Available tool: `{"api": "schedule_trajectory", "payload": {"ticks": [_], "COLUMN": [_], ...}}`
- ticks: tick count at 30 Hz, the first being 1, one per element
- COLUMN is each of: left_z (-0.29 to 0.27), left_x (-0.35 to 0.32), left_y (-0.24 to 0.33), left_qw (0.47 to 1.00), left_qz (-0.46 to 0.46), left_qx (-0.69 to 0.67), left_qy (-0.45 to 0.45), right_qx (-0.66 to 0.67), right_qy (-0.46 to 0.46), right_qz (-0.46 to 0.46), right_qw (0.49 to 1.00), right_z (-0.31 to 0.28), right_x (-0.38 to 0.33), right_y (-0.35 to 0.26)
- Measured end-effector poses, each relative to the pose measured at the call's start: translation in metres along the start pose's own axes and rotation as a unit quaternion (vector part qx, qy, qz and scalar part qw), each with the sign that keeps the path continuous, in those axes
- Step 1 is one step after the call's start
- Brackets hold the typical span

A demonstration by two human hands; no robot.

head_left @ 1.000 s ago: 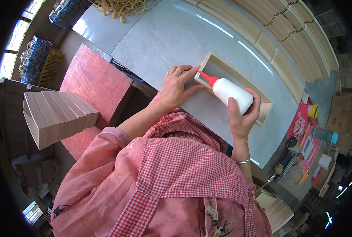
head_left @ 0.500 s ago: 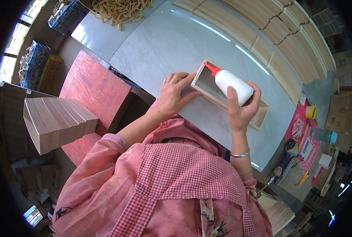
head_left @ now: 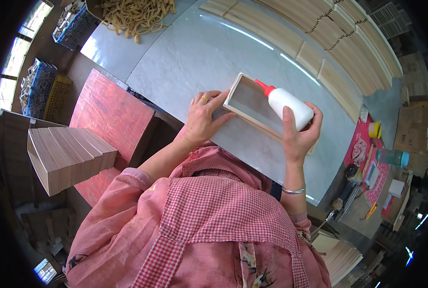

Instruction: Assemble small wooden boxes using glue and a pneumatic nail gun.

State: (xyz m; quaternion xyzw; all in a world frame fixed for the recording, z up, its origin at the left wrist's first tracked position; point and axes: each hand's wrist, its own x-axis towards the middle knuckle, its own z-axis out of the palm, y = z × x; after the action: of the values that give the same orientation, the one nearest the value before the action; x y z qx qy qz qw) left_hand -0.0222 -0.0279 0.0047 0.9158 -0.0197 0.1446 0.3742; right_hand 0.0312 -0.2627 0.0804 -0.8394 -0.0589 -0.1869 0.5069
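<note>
My right hand (head_left: 301, 134) is wrapped round a white squeeze bottle (head_left: 290, 108) with a red pointed nozzle. It is held tilted over a shallow rectangular wooden frame (head_left: 253, 123), the nozzle pointing up and left near the frame's far side. The frame lies on the grey tabletop (head_left: 175, 62). At the frame's left end, my left hand (head_left: 205, 115) grips the near corner, index finger on the short end and thumb against the long side. A whitish wet-looking line shows along that short end. The bottle and my right hand cover the frame's right part.
Stacked wooden strips (head_left: 338, 36) line the table's far right. Rubber bands (head_left: 137, 17) lie heaped at the far left. Nested wooden frames (head_left: 72, 156) rest on a red board (head_left: 110, 113) at left. A teal jar (head_left: 391, 157) and tools stand at right.
The bottle has moved slightly right, its nozzle leaving the frame's left end. The frame and my left hand appear a little further left, as the whole view has shifted somewhat.
</note>
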Motion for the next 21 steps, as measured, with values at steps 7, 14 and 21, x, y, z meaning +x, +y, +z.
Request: {"api": "schedule_trajectory", "payload": {"ticks": [7,14,21], "left_z": [0.000,0.002,-0.001], "left_x": [0.001,0.002,0.003], "left_y": [0.000,-0.001,0.008], "left_qw": [1.000,1.000,1.000], "left_qz": [-0.010,0.004,-0.001], "left_qx": [-0.007,0.003,0.020], "left_qy": [-0.007,0.006,0.015], "right_qx": [-0.011,-0.038,-0.073], "right_qy": [0.026,0.061,0.099], "right_qz": [0.027,0.034,0.048], "right_qw": [0.999,0.997,0.991], "right_z": [-0.027,-0.056,-0.084], "right_x": [-0.008,-0.014,-0.021], "right_y": [0.002,0.011,0.020]}}
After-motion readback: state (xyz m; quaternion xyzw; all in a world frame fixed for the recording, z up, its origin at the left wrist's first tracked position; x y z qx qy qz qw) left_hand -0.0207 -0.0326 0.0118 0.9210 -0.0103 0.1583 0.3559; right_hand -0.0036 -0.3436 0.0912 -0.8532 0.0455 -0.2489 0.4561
